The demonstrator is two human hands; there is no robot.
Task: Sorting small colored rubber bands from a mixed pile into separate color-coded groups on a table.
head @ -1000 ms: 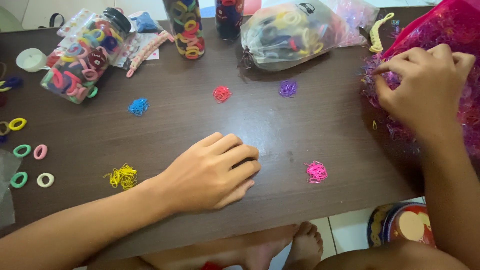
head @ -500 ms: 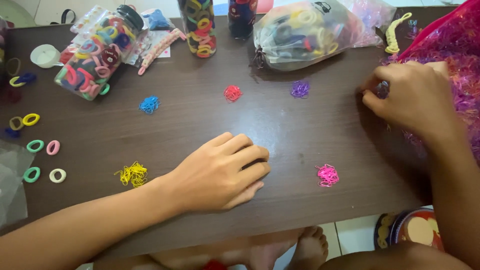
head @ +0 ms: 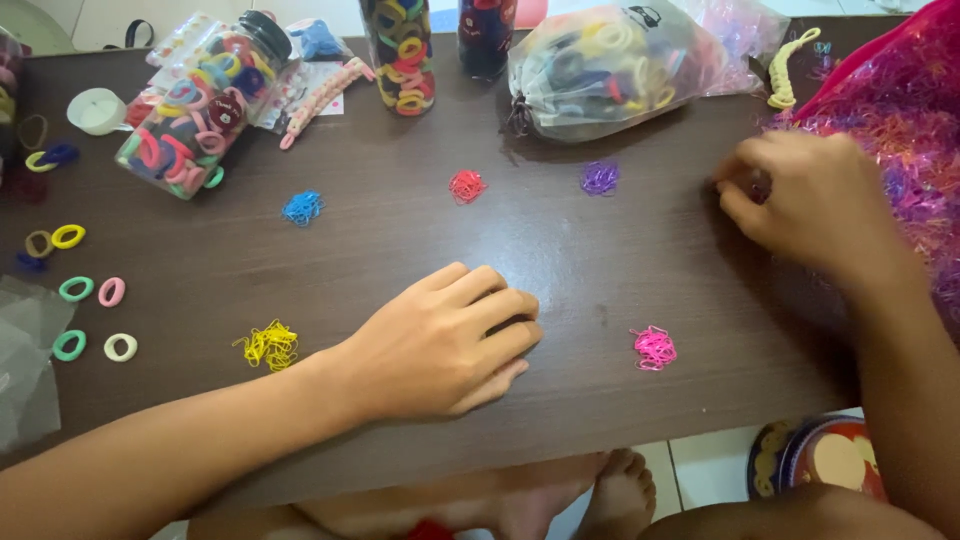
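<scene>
My left hand [head: 440, 345] lies palm down on the dark brown table [head: 600, 260], fingers loosely together, holding nothing. It rests between a yellow clump of tiny rubber bands [head: 268, 344] and a pink clump [head: 654, 347]. My right hand [head: 810, 195] hovers at the table's right side, its fingertips pinched together on what looks like one tiny band, just left of a heap of mixed tiny bands [head: 900, 130] on pink plastic. Blue [head: 302, 207], red [head: 467, 185] and purple [head: 599, 177] clumps sit farther back.
A jar of hair ties [head: 200, 105] lies tipped at back left. Two upright jars [head: 400, 45] and a clear bag of hair ties [head: 620, 65] stand at the back. Loose ring ties [head: 90, 290] and a plastic bag [head: 25, 360] sit at left. A round tin [head: 820, 465] is on the floor.
My right hand has drawn away from the mixed heap, moving left and down over the table with its fingers pinched. My left hand has stayed put.
</scene>
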